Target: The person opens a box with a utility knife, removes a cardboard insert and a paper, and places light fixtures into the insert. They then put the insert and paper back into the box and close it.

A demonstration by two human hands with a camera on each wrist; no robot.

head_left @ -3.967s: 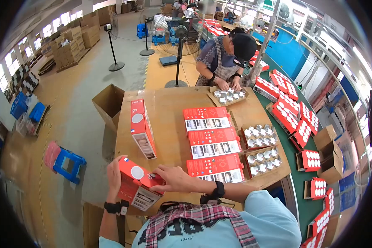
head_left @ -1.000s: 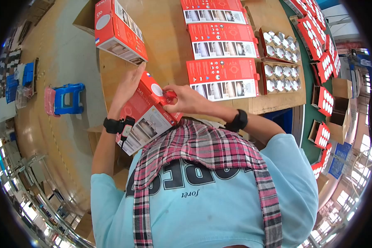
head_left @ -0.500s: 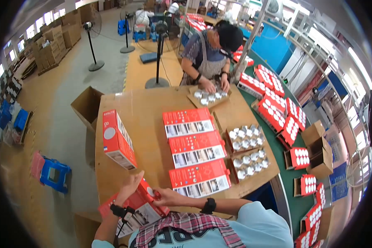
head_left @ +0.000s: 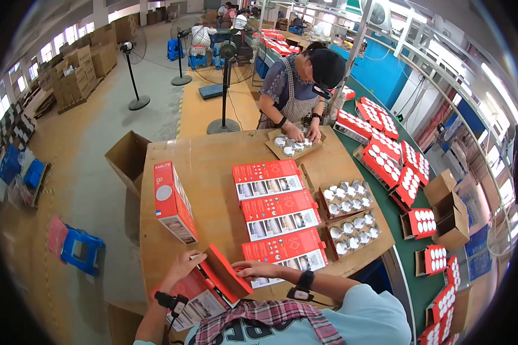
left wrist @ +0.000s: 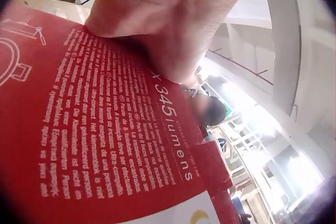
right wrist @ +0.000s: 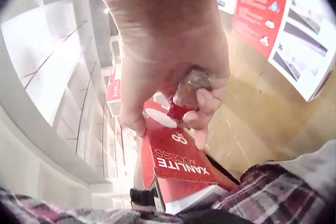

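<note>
A red-and-white box (head_left: 187, 287) is tilted at the table's near edge, its long flap (head_left: 227, 273) standing up. My left hand (head_left: 181, 269) grips the box by its upper edge. That hand (left wrist: 168, 19) lies across the printed red face (left wrist: 79, 124) in the left wrist view, fingertips hidden. My right hand (head_left: 260, 269) is at the flap's far side. From the right wrist, the hand (right wrist: 173, 56) has fingers curled round a small clear-and-red object (right wrist: 186, 95), with the thumb against the red box (right wrist: 176, 153).
Another red box (head_left: 172, 201) stands upright on the table (head_left: 213, 161). Several flat-lying red boxes (head_left: 279, 210) are in its middle, beside trays of bulbs (head_left: 348, 198). Across the table a person (head_left: 293, 86) handles a tray. Right of it, a green conveyor (head_left: 385, 221) carries red boxes.
The head view has shifted and tilted. The flap of the box between my hands has lifted up, showing its inner side, and my right hand has moved to the right along with it.
</note>
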